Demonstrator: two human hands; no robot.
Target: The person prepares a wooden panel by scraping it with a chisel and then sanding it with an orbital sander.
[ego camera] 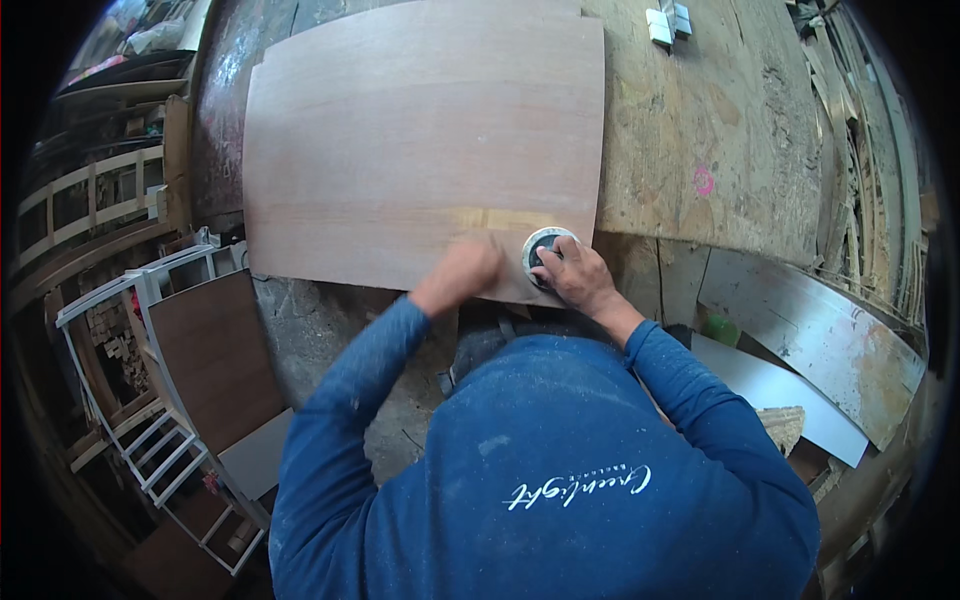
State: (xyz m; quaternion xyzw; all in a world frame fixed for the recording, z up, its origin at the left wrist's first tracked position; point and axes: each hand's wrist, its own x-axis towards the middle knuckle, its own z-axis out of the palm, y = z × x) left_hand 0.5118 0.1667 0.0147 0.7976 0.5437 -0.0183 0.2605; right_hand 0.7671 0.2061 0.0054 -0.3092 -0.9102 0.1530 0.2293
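In front of me a large reddish-brown plywood sheet point(420, 142) lies flat on a worn wooden workbench point(697, 112). Near the sheet's close right corner my right hand point(583, 277) grips a round, dark-centred object point(537, 251) with a pale rim; its exact kind is unclear. The fingers curl over its right side. My left hand point(463, 271) is curled above the sheet's near edge, to the left of the round object. Motion blurs it, so whether it holds something is hidden. Between the hands and the sheet's middle runs a yellowish patch point(499, 219).
Small white blocks point(667, 26) sit at the bench's far right. A white metal frame point(146, 289) with a brown panel point(214, 352) stands left. Timber strips point(862, 165) are stacked along the right side, and metal-looking sheets point(814, 337) lean below the bench at right.
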